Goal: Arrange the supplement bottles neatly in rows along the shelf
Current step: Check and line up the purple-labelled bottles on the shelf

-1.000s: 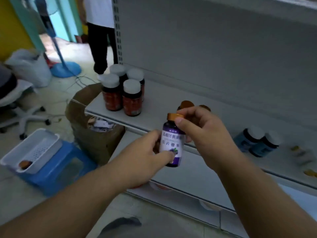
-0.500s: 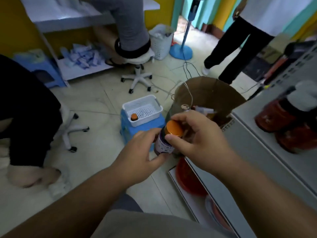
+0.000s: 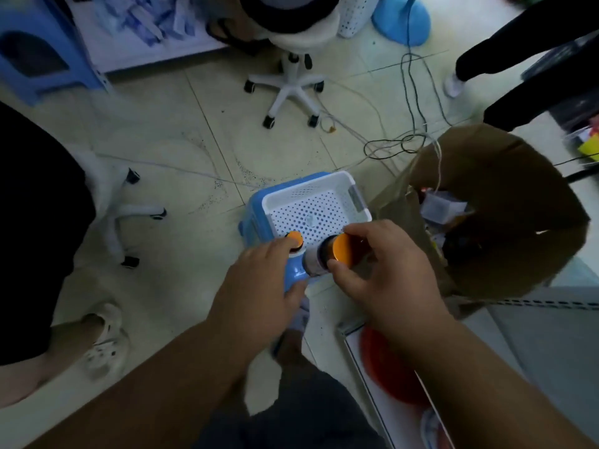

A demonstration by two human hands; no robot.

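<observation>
My right hand (image 3: 382, 280) grips a dark supplement bottle (image 3: 337, 252) with an orange cap and a white label, holding it tilted over the near edge of a white perforated basket (image 3: 311, 192). The basket sits on a blue stool (image 3: 256, 222). Inside the basket, at its near left corner, stands a second small bottle with an orange cap (image 3: 295, 238). My left hand (image 3: 259, 286) reaches to that bottle with fingers stretched out, its fingertips against the bottle's near side. The grey shelf (image 3: 551, 338) shows only at the lower right, and no bottles on it are in view.
A brown cardboard box (image 3: 492, 176) with papers stands right of the stool. Cables (image 3: 408, 137) trail over the tiled floor. A white swivel chair base (image 3: 291, 89) is beyond, a second one (image 3: 126, 209) to the left. People's legs stand at left and top right.
The view has swung from the shelf down to the floor. My left hand let go of the held bottle and moved to the bottle in the basket. My right hand still holds its bottle.
</observation>
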